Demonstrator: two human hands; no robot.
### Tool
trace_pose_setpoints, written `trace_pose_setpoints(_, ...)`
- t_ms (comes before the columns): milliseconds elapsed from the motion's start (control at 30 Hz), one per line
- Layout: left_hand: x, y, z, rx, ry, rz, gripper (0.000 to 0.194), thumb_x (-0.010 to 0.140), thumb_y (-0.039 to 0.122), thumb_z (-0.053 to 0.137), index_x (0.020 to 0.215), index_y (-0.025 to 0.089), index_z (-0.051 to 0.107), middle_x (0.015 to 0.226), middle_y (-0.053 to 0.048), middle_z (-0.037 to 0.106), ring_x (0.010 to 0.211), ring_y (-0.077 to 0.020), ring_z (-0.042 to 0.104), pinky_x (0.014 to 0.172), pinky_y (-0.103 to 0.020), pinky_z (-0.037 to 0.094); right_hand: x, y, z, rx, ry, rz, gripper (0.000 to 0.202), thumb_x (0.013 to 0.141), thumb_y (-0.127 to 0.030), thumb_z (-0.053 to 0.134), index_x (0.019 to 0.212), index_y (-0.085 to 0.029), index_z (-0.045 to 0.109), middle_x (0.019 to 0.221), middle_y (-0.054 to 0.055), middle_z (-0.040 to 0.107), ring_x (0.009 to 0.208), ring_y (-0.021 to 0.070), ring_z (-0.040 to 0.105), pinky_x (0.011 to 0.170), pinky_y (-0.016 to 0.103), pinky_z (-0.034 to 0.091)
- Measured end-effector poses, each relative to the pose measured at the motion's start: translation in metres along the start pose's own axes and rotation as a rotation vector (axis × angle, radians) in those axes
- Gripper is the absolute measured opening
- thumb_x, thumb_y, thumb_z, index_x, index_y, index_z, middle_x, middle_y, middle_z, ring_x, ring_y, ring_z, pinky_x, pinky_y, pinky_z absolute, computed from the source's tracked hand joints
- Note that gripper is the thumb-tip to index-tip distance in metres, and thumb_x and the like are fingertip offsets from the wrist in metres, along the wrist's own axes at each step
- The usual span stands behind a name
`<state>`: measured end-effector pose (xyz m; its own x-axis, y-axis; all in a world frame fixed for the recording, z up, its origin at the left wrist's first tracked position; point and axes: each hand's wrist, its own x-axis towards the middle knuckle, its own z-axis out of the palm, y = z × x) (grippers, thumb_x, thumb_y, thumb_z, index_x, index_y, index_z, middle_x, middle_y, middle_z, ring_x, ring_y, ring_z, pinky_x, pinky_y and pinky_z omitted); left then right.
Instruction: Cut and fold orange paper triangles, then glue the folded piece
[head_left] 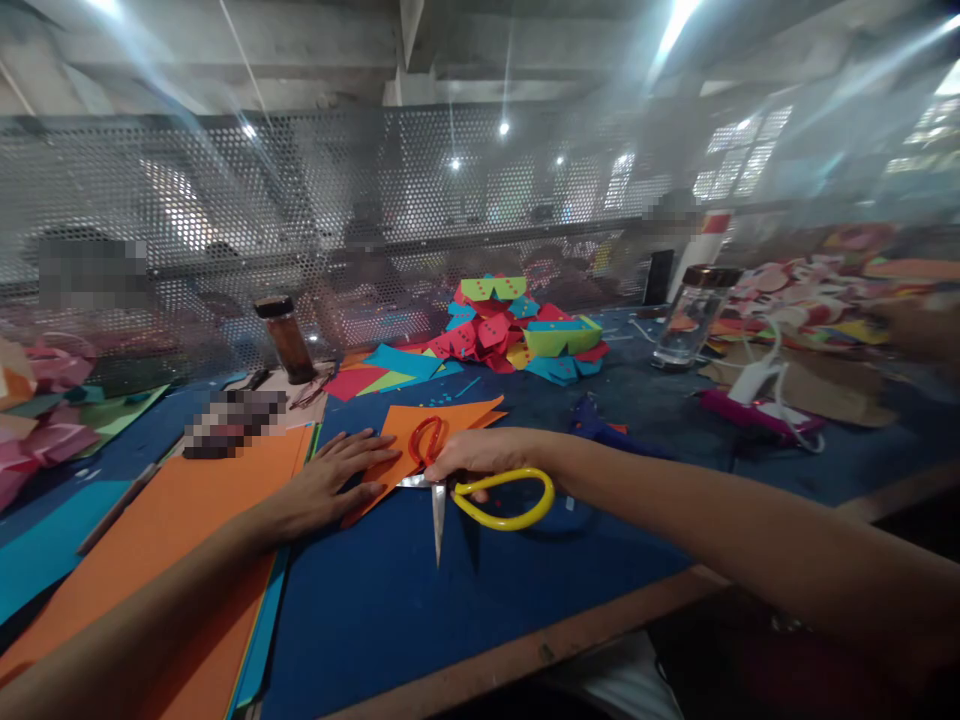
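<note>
My right hand (476, 455) grips a pair of scissors (439, 525) with one yellow handle loop and one red loop. The blades are spread wide, one pointing left and the other toward the table's front edge. Beside the scissors lies a folded orange paper piece (401, 425). My left hand (345, 475) lies flat with fingers stretched out, its fingertips on the left side of that piece. The left-pointing blade is close to the paper's lower edge; I cannot tell whether they touch.
A stack of orange sheets (172, 540) lies under my left forearm. Behind are cut paper masks (495, 335), a dark bottle (289, 340) and a clear bottle (690, 320). A blue glue gun (596, 420) and a purple power strip (761, 415) sit right. A perforated screen (337, 200) stands behind the table.
</note>
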<state>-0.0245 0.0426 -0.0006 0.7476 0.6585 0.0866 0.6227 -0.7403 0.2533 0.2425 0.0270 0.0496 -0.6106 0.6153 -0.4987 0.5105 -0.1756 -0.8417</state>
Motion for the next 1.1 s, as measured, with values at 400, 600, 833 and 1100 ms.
trace_pose_setpoints(400, 0.0003, -0.0009, 0.0004, -0.002, 0.005, 0.009, 0.048, 0.099, 0.051, 0.039, 0.145, 0.039, 0.036, 0.156, 0.003, 0.034, 0.145, -0.0281, 0.023, 0.117, -0.058, 0.015, -0.0041, -0.0033, 0.0041, -0.013, 0.008, 0.022, 0.028, 0.089, -0.023, 0.057, 0.063, -0.015, 0.052, 0.047, -0.007, 0.050, 0.032, 0.0053, 0.042, 0.036, 0.018, 0.034)
trace_pose_setpoints(600, 0.0004, -0.0007, 0.0004, -0.002, 0.007, 0.008, 0.049, 0.099, 0.051, 0.039, 0.146, 0.038, 0.036, 0.156, 0.002, 0.035, 0.145, -0.0283, 0.023, 0.117, -0.057, 0.016, -0.0063, -0.0013, 0.0062, -0.026, -0.001, 0.020, 0.029, 0.090, -0.019, 0.051, 0.062, -0.014, 0.053, 0.046, -0.007, 0.048, 0.030, 0.0042, 0.039, 0.035, 0.017, 0.032)
trace_pose_setpoints(833, 0.0003, 0.0004, -0.0005, 0.000, -0.002, 0.002, 0.050, 0.099, 0.052, 0.038, 0.147, 0.037, 0.035, 0.156, 0.002, 0.035, 0.146, -0.0280, 0.022, 0.118, -0.057, 0.014, -0.0057, -0.0027, 0.0067, -0.057, -0.001, 0.008, 0.029, 0.091, -0.022, 0.053, 0.062, -0.016, 0.050, 0.046, -0.008, 0.047, 0.030, 0.0053, 0.040, 0.035, 0.018, 0.033)
trace_pose_setpoints(1100, -0.0002, 0.0024, -0.0012, -0.015, 0.006, 0.002, 0.048, 0.099, 0.052, 0.038, 0.145, 0.037, 0.038, 0.155, 0.001, 0.037, 0.145, -0.0278, 0.023, 0.117, -0.057, 0.015, -0.0064, 0.0015, 0.0058, -0.106, 0.010, -0.013, 0.031, 0.091, -0.026, 0.053, 0.062, -0.016, 0.049, 0.045, -0.007, 0.047, 0.031, 0.0049, 0.040, 0.035, 0.018, 0.029)
